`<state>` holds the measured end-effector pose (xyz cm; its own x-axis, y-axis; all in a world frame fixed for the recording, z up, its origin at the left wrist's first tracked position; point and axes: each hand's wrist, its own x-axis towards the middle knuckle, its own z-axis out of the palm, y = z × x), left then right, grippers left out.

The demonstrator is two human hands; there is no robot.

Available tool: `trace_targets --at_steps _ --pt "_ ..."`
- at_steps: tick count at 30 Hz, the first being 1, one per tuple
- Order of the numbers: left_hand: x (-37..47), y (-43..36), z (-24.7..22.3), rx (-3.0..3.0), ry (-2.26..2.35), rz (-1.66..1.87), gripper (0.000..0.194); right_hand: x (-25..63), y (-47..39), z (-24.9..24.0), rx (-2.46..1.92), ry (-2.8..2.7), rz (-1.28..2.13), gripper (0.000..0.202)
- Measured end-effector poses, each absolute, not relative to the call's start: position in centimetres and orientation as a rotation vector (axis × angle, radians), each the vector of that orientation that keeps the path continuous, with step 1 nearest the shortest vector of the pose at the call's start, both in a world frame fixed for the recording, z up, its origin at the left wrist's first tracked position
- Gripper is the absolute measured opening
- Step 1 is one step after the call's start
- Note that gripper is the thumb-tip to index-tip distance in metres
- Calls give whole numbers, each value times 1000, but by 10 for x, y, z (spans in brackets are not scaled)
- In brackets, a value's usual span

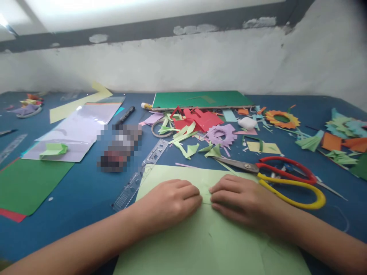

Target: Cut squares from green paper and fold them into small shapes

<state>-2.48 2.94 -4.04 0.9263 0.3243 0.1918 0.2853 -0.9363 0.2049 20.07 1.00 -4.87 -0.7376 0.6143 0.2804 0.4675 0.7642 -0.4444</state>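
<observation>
Left hand [176, 199] and right hand [241, 198] rest palm-down on the sheet [209, 236], seemingly to keep it flat on the table [83, 198] before the person; whether the curled fingers pinch it, one cannot tell. Scissors [248, 166] lie near, presumably for easy reach.

The left hand [172, 200] and right hand [243, 198] are on a sheet [192, 244], scissors [260, 165] at its far right, a ruler [132, 187] left. Behind it, paper scraps [197, 119] lie before a board [177, 100].
</observation>
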Motion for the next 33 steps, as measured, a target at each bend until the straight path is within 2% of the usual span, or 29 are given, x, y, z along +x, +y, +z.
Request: trace_targets --at_steps 5,16,24,29,33 --pt "-22 27 -38 2957 478 310 20 200 11 -49 -802 -2571 445 12" --pt "-19 33 -38 2720 641 410 15 196 12 -43 -920 -2438 643 17" --pt "-17 31 -41 2852 580 386 26 198 14 -46 -929 -2437 676 6" --pt "-17 35 -44 2635 665 466 18 195 12 -47 -929 -2420 638 14" --pt "-17 37 -44 2568 759 432 13 192 15 -44 -1099 -2393 690 13"
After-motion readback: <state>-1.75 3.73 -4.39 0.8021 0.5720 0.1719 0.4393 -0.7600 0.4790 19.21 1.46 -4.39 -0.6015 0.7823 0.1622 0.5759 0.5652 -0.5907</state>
